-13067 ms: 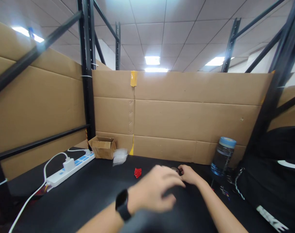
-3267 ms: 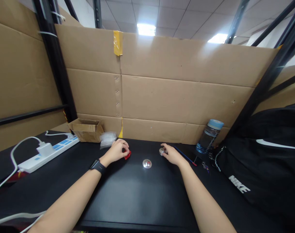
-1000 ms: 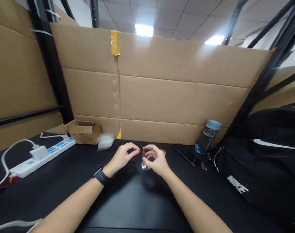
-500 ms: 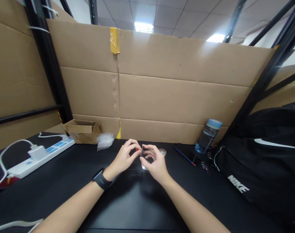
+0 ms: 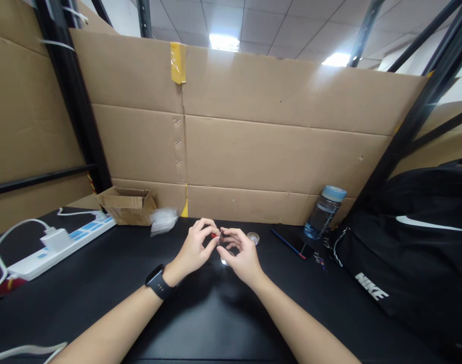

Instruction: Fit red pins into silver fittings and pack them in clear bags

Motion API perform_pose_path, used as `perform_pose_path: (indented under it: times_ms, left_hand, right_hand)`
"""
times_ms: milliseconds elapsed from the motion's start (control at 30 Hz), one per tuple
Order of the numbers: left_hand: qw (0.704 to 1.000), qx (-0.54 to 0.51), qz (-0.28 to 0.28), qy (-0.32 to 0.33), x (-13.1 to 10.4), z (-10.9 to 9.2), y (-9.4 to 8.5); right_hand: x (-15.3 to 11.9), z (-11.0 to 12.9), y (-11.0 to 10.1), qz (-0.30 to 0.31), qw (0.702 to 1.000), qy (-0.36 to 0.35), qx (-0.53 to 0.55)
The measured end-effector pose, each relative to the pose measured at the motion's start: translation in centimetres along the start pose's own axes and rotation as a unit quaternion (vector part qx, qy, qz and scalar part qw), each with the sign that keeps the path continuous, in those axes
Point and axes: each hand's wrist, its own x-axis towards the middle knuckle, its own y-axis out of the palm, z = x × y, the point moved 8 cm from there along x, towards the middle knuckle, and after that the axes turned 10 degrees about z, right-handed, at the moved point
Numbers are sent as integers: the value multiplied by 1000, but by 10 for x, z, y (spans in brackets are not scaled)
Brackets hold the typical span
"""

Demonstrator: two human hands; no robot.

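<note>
My left hand (image 5: 195,247), with a dark watch on its wrist, is closed in a pinch on a small red piece (image 5: 214,235), mostly covered by the fingers. Facing it, my right hand (image 5: 244,258) grips a thin dark flat piece (image 5: 220,236) between thumb and fingertips. That piece stands nearly edge-on, right against the left fingertips, so its kind is unclear. Below the right thumb, a shiny pale round thing (image 5: 224,262) lies on the black tabletop, partly hidden. A clear round plastic piece (image 5: 253,237) rests just behind the right hand.
To the left are a white power strip (image 5: 59,248), an open cardboard box (image 5: 130,210) and a clear plastic bag (image 5: 163,221). On the right I see a blue pen (image 5: 286,241), a phone (image 5: 305,248), keys (image 5: 320,260), a water bottle (image 5: 324,212) and a black backpack (image 5: 416,258). Cardboard walls the back.
The dark flat piece has turned slightly between my fingertips. Both hands stay close together in almost the same place, and the view has shifted a little.
</note>
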Motion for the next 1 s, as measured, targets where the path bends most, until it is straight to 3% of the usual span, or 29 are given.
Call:
perform_pose_path:
  times_ms: [300,600,833,1000]
  left_hand:
    - [999,39,-4,13,-1,-1,0]
    - [997,67,-13,21,0,-2,-6]
    - [998,50,30,23,1,-3,-1]
    - [999,9,38,13,0,2,-8]
  right_hand:
    - [0,-17,5,22,993,52,104]
    - [5,-14,-2,39,999,33,16]
    - [7,-11,-4,52,997,19,-53]
    - [8,-5,-7,53,992,3,-116]
